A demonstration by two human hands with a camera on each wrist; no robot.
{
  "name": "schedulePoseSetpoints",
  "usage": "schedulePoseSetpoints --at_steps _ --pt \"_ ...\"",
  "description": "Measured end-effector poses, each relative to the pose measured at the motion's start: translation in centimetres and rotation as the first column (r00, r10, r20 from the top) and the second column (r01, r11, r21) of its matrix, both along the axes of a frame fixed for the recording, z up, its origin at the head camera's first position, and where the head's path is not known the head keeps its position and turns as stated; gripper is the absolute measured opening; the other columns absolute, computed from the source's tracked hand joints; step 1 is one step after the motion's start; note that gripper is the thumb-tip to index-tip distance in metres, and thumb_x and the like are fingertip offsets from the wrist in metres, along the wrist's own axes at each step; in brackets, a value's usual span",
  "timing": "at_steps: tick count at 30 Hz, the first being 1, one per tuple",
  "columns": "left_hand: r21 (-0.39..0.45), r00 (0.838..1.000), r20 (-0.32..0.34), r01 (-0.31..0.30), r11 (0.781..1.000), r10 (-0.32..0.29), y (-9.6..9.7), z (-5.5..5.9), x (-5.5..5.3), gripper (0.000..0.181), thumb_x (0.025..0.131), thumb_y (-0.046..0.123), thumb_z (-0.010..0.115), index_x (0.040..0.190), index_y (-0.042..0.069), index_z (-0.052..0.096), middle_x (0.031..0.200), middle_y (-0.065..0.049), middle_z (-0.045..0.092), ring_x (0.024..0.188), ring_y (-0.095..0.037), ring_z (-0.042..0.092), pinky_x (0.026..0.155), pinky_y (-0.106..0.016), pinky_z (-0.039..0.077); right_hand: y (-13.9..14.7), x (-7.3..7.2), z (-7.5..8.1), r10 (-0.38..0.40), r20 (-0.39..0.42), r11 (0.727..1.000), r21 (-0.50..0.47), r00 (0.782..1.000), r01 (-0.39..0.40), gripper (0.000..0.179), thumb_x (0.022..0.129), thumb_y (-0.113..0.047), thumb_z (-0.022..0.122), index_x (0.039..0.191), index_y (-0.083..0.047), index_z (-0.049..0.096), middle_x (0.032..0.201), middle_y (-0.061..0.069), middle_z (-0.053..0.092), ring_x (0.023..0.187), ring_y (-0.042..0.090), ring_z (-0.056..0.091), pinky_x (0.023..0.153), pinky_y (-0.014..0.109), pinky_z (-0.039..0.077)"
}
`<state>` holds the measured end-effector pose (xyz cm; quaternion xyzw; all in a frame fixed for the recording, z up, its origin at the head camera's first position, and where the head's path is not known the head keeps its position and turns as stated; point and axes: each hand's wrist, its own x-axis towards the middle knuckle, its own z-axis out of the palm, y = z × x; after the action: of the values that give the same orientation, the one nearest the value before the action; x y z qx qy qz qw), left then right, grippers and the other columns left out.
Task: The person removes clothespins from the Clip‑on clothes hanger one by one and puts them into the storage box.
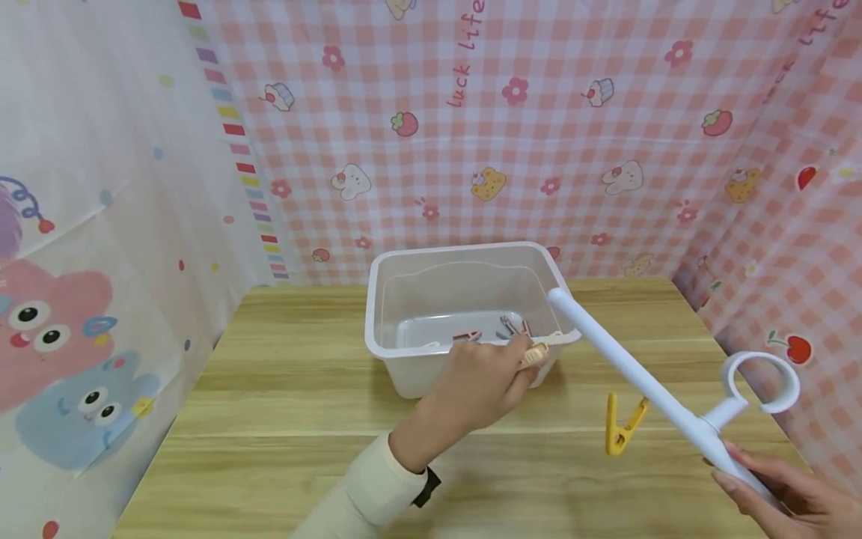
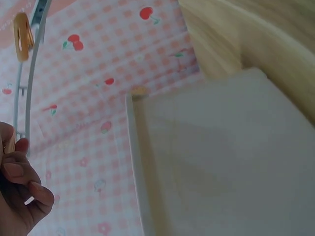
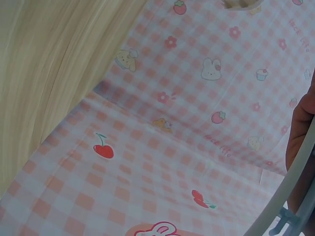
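My left hand (image 1: 471,382) pinches a cream clothespin (image 1: 534,355) above the near right rim of a translucent plastic bin (image 1: 411,378). My right hand (image 1: 795,494) grips the lower end of a white plastic hanger (image 1: 633,367) with a C-shaped hook (image 1: 784,382), held tilted over the table. A yellow clothespin (image 1: 616,430) hangs clipped to the hanger's underside. In the left wrist view the curled left fingers (image 2: 22,172) are close by the hanger's rail (image 2: 33,78). The right wrist view catches only part of the right hand (image 3: 299,128) and the hanger's edge (image 3: 283,196).
Several red and grey clothespins (image 1: 466,336) lie on the bin's floor. The bin stands toward the back of a wooden table (image 1: 269,419). Pink checked cloth (image 1: 438,150) hangs behind and to the right, white printed cloth (image 1: 135,224) to the left.
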<state>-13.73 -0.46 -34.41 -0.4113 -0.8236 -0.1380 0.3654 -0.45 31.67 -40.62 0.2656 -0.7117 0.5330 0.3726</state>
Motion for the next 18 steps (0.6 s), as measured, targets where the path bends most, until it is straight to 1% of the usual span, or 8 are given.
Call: schedulePoseSetpoints --at_steps 3,6,7,9,11,13,16,18 --pt "-0.004 0.998 0.052 -0.024 1.0 0.024 -0.9 0.7 -1.2 0.018 0.096 0.03 0.066 0.091 0.013 0.06 0.048 0.009 0.041 0.042 -0.008 0.04 0.042 -0.025 0.033 0.0 -0.1 0.1 0.032 -0.037 0.999 -0.03 0.999 -0.033 0.032 0.09 0.001 0.072 0.108 0.027 0.064 0.095 -0.007 0.077 0.06 -0.001 0.051 0.042 0.013 0.033" --pt "0.01 0.99 0.135 -0.028 1.0 0.026 -1.9 1.6 -2.4 0.024 0.1 0.029 0.063 0.083 0.014 0.056 0.052 0.009 0.034 0.045 -0.009 0.035 0.042 -0.024 0.027 -0.1 -0.2 0.4 0.053 -0.073 0.998 -0.039 0.996 -0.056 0.032 0.089 0.002 0.073 0.107 0.028 0.064 0.098 -0.004 0.078 0.061 -0.002 0.053 0.042 0.011 0.035" --pt "0.017 0.987 0.156 -0.03 0.999 0.027 -2.3 1.9 -2.8 0.025 0.1 0.03 0.062 0.082 0.013 0.056 0.053 0.009 0.032 0.046 -0.009 0.035 0.043 -0.024 0.027 -0.1 -0.3 0.4 0.077 -0.089 0.996 -0.047 0.993 -0.082 0.033 0.089 0.003 0.073 0.107 0.029 0.063 0.1 -0.002 0.079 0.062 -0.001 0.055 0.043 0.011 0.036" --pt "0.02 0.978 0.206 -0.027 0.999 0.022 -3.0 2.6 -3.7 0.025 0.102 0.029 0.06 0.083 0.013 0.057 0.055 0.009 0.035 0.047 -0.008 0.036 0.043 -0.022 0.026 0.0 -0.4 0.5 0.116 -0.112 0.99 -0.068 0.987 -0.124 0.032 0.088 0.005 0.073 0.106 0.03 0.063 0.102 0.001 0.079 0.063 -0.001 0.057 0.043 0.01 0.037" --pt "0.02 0.971 0.24 -0.024 1.0 0.018 -3.6 3.3 -4.5 0.027 0.104 0.029 0.057 0.083 0.012 0.057 0.054 0.007 0.038 0.047 -0.008 0.036 0.044 -0.021 0.024 0.0 -0.5 0.5 0.127 -0.117 0.987 -0.083 0.985 -0.137 0.032 0.088 0.006 0.074 0.106 0.03 0.063 0.104 0.002 0.079 0.064 -0.001 0.059 0.044 0.009 0.039" --pt "0.016 0.966 0.257 -0.019 1.0 0.014 -4.2 3.9 -5.4 0.028 0.105 0.028 0.055 0.082 0.012 0.056 0.055 0.006 0.039 0.048 -0.009 0.037 0.045 -0.021 0.025 0.1 -0.5 0.4 0.114 -0.112 0.988 -0.093 0.987 -0.125 0.032 0.087 0.006 0.074 0.105 0.03 0.063 0.104 0.003 0.08 0.064 0.0 0.059 0.044 0.009 0.04" --pt "-0.011 0.962 0.27 -0.027 1.0 0.029 -4.8 4.6 -6.9 0.03 0.106 0.029 0.053 0.082 0.011 0.056 0.057 0.006 0.037 0.05 -0.011 0.038 0.047 -0.023 0.027 0.1 -0.3 0.3 0.055 -0.082 0.994 -0.091 0.995 -0.063 0.032 0.088 0.005 0.074 0.105 0.029 0.063 0.103 0.0 0.08 0.063 -0.001 0.059 0.044 0.01 0.041" --pt "-0.039 0.957 0.287 -0.034 0.999 0.044 -5.1 5.0 -7.9 0.03 0.107 0.029 0.051 0.085 0.01 0.057 0.058 0.004 0.037 0.052 -0.013 0.041 0.048 -0.026 0.032 0.2 -0.1 0.2 0.025 -0.07 0.996 -0.087 0.997 -0.031 0.031 0.087 0.005 0.074 0.105 0.029 0.064 0.101 -0.001 0.08 0.062 -0.002 0.059 0.043 0.01 0.04"
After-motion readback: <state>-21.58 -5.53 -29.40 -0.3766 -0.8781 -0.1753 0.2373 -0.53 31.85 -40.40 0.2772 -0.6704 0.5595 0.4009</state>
